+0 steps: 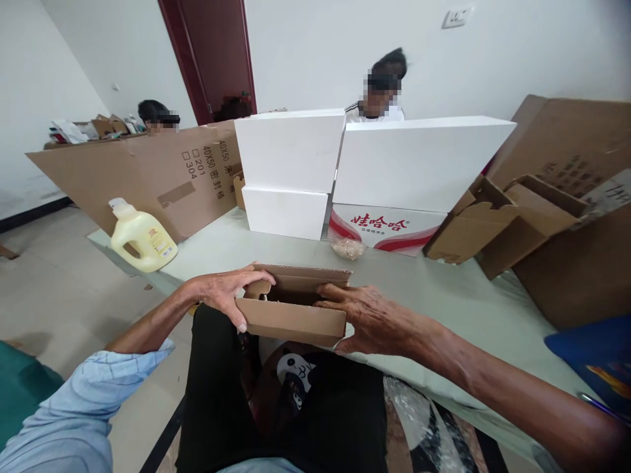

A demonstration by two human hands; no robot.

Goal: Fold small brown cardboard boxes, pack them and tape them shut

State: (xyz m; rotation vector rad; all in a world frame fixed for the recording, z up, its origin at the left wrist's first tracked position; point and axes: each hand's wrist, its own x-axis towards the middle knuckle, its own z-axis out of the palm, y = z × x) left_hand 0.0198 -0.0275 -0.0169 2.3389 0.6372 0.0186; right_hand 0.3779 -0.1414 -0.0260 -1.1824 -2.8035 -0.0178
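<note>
A small brown cardboard box (296, 320) with its top open sits at the near edge of the table, above my lap. My left hand (229, 295) grips its left end, thumb on the near wall and fingers over the far side. At the right end, my right hand (369, 318) holds the box with some fingers bent inside the opening and the thumb beneath the near corner. The inside is dark, so its contents cannot be made out. Beyond the box lies a small clear plastic bundle (348, 247) on the pale green tablecloth (404, 282).
White boxes (290, 154) stand stacked across the table, one with red print (384, 228). A yellow jug (142, 236) is at left before a large carton (192, 177). Open brown boxes (532, 217) and a blue item (596, 355) are at right. Two people sit beyond.
</note>
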